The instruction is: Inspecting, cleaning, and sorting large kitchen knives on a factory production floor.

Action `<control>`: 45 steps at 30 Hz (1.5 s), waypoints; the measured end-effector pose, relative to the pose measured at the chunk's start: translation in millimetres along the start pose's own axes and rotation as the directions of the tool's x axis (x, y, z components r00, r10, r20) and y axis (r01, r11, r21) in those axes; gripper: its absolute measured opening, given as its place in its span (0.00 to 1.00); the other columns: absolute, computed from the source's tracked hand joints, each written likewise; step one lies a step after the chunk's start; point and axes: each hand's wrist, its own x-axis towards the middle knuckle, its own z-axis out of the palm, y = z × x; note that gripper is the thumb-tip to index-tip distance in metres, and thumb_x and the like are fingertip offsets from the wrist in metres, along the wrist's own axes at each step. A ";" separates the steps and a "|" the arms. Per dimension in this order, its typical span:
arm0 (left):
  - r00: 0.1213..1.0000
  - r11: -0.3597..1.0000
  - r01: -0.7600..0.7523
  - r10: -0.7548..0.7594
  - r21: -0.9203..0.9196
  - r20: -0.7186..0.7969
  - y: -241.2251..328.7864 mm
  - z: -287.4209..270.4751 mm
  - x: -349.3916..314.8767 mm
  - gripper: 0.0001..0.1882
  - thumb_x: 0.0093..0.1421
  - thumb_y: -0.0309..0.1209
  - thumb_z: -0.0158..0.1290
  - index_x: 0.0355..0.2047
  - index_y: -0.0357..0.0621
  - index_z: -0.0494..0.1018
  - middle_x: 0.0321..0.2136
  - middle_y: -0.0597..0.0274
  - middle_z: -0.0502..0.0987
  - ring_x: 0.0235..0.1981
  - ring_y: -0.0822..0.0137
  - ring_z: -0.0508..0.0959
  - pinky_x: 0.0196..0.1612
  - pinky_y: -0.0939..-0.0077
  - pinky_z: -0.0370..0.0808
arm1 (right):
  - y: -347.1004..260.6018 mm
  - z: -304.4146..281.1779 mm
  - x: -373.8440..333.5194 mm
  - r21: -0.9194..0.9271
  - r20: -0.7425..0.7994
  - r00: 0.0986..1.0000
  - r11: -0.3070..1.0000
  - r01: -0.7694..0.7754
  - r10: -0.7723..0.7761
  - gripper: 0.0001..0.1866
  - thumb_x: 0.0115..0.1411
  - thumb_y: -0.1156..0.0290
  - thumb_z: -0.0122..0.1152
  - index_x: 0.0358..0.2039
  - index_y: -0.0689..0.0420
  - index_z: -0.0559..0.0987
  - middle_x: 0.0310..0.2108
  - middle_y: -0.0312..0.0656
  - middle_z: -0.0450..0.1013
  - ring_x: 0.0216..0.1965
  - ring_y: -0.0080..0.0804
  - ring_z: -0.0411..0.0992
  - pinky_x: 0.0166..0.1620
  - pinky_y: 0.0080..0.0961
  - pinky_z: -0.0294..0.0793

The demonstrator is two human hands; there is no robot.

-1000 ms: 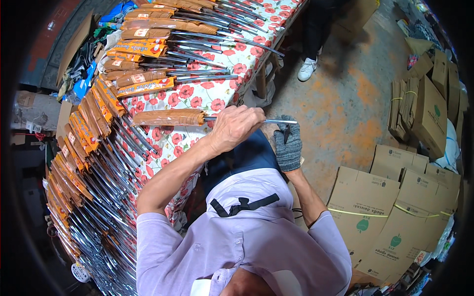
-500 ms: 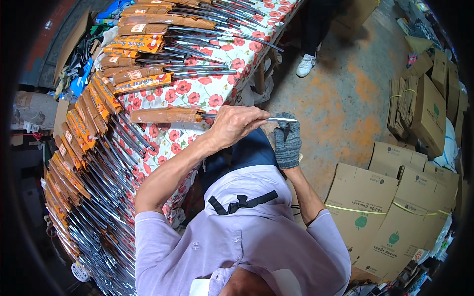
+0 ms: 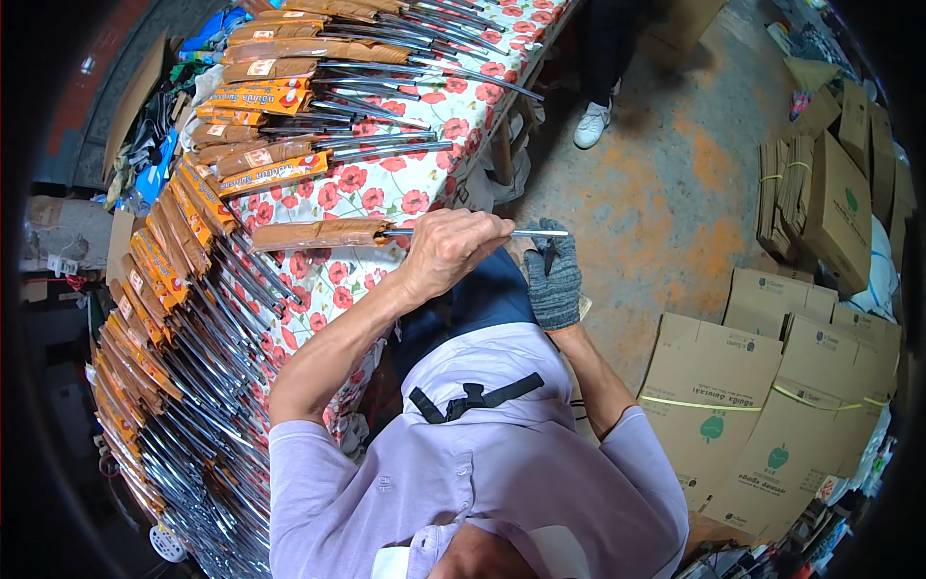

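Note:
My bare left hand (image 3: 451, 249) is closed around a thin metal rod (image 3: 540, 233), held level above the table's near end. The rod's left end runs into a long brown bundle (image 3: 318, 234) in clear wrapping. My right hand (image 3: 555, 285), in a grey knitted glove, is at the rod's free end with its fingers bent. A small dark pointed thing (image 3: 549, 257) shows at its thumb side; its kind cannot be made out, and part of it is hidden by the glove.
A table with a poppy-print cloth (image 3: 362, 183) carries many rods with brown and orange wrapped ends (image 3: 154, 256), piled along its left and far sides. Flattened cardboard boxes (image 3: 714, 376) are at right. Another person's white shoe (image 3: 591, 125) is on the floor beyond.
The rod and both hands have shifted slightly left in the picture. My left hand keeps its grip, and the gloved hand stays at the rod's end.

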 end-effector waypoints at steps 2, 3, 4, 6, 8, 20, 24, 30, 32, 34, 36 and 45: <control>1.000 1.000 -0.010 0.010 0.015 -0.005 1.5 -0.9 -0.7 0.10 0.52 0.24 0.67 0.35 0.42 0.79 0.28 0.61 0.82 0.25 0.63 0.81 0.26 0.70 0.74 | 0.5 -0.3 -0.2 -0.036 0.004 1.000 0.999 0.020 -0.020 0.24 0.63 0.73 0.62 0.59 0.60 0.68 0.54 0.46 0.72 0.54 0.38 0.72 0.59 0.30 0.69; 1.000 0.999 -0.014 0.015 0.036 -0.004 2.2 -1.4 -1.1 0.10 0.52 0.24 0.67 0.34 0.42 0.79 0.29 0.62 0.82 0.24 0.63 0.80 0.25 0.71 0.72 | 0.0 -0.2 -0.3 -0.042 0.013 1.000 0.999 0.012 -0.012 0.25 0.63 0.73 0.62 0.60 0.60 0.68 0.55 0.46 0.71 0.54 0.38 0.72 0.59 0.30 0.69; 1.000 0.998 -0.019 0.019 0.057 -0.003 2.6 -1.9 -1.4 0.10 0.52 0.24 0.67 0.34 0.42 0.79 0.29 0.62 0.82 0.24 0.64 0.80 0.25 0.71 0.71 | -0.7 0.0 -0.3 -0.047 0.022 1.000 0.999 0.006 -0.004 0.26 0.63 0.73 0.62 0.61 0.60 0.67 0.55 0.46 0.71 0.55 0.38 0.71 0.60 0.30 0.68; 1.000 0.996 -0.025 0.025 0.080 0.000 2.9 -2.6 -1.8 0.10 0.51 0.24 0.67 0.34 0.43 0.79 0.29 0.63 0.83 0.23 0.64 0.79 0.24 0.71 0.70 | -3.3 1.4 -0.4 -0.051 0.029 1.000 0.999 -0.001 0.002 0.27 0.63 0.73 0.62 0.62 0.61 0.66 0.56 0.47 0.70 0.56 0.38 0.71 0.60 0.30 0.68; 0.998 0.992 -0.057 0.059 0.110 -0.016 2.5 -2.4 -2.1 0.10 0.51 0.24 0.67 0.34 0.43 0.79 0.29 0.63 0.83 0.23 0.65 0.79 0.24 0.72 0.69 | -5.8 3.3 -1.5 0.099 0.024 0.999 0.994 -0.051 0.049 0.27 0.63 0.74 0.62 0.61 0.62 0.66 0.56 0.46 0.70 0.56 0.38 0.71 0.61 0.30 0.68; 0.998 0.993 -0.057 0.058 0.102 -0.010 -2.3 1.1 -2.8 0.10 0.52 0.24 0.66 0.35 0.43 0.79 0.30 0.62 0.83 0.23 0.66 0.78 0.24 0.71 0.70 | -0.7 1.7 2.1 0.072 0.037 0.998 0.996 -0.060 0.057 0.27 0.61 0.75 0.63 0.60 0.63 0.66 0.53 0.46 0.73 0.55 0.35 0.72 0.61 0.28 0.68; 0.999 0.994 -0.048 0.049 0.099 -0.005 -2.3 2.1 -3.9 0.10 0.52 0.24 0.66 0.35 0.42 0.79 0.30 0.62 0.83 0.23 0.66 0.78 0.24 0.71 0.70 | -9.0 -4.5 3.0 0.004 0.042 0.997 0.998 -0.070 0.070 0.25 0.61 0.74 0.64 0.57 0.62 0.68 0.48 0.46 0.75 0.50 0.35 0.75 0.56 0.28 0.71; 0.998 0.994 -0.060 0.062 0.089 -0.021 -2.1 2.0 -4.5 0.10 0.52 0.24 0.66 0.34 0.42 0.79 0.30 0.62 0.83 0.23 0.66 0.78 0.24 0.72 0.70 | -11.4 -7.3 6.0 -0.177 0.051 0.998 0.984 -0.030 0.039 0.20 0.60 0.73 0.66 0.50 0.60 0.71 0.41 0.47 0.76 0.41 0.35 0.76 0.47 0.29 0.75; 0.998 0.993 -0.065 0.066 0.098 -0.006 -2.6 1.8 -4.8 0.11 0.53 0.24 0.63 0.37 0.45 0.78 0.28 0.64 0.80 0.23 0.65 0.78 0.24 0.70 0.71 | -7.7 -8.8 5.7 -0.161 0.074 0.994 0.984 -0.074 0.087 0.17 0.60 0.72 0.66 0.46 0.60 0.72 0.37 0.47 0.75 0.38 0.35 0.74 0.43 0.31 0.75; 0.998 0.992 -0.064 0.065 0.106 -0.004 -3.6 1.4 -4.0 0.12 0.54 0.24 0.62 0.39 0.46 0.78 0.27 0.65 0.79 0.24 0.65 0.79 0.24 0.69 0.72 | -4.7 -11.7 4.3 -0.154 0.092 0.990 0.984 -0.092 0.107 0.15 0.60 0.72 0.66 0.44 0.60 0.72 0.35 0.47 0.74 0.36 0.36 0.73 0.41 0.32 0.74; 0.992 0.996 -0.049 0.039 0.076 0.123 -3.9 -5.5 -2.8 0.14 0.57 0.27 0.62 0.44 0.45 0.77 0.31 0.59 0.82 0.29 0.60 0.82 0.29 0.67 0.76 | -5.3 -14.4 2.4 -0.202 0.023 0.998 0.978 0.060 -0.056 0.14 0.60 0.71 0.66 0.41 0.61 0.73 0.33 0.46 0.73 0.34 0.36 0.72 0.40 0.33 0.73; 0.865 0.933 -0.271 0.130 0.235 0.484 34.3 -105.4 -25.5 0.15 0.61 0.34 0.50 0.49 0.51 0.70 0.24 0.61 0.75 0.23 0.57 0.80 0.21 0.62 0.72 | 15.2 13.5 -0.2 -0.422 0.240 0.778 0.660 0.622 -0.580 0.18 0.64 0.66 0.63 0.50 0.63 0.74 0.47 0.49 0.73 0.49 0.43 0.72 0.56 0.36 0.69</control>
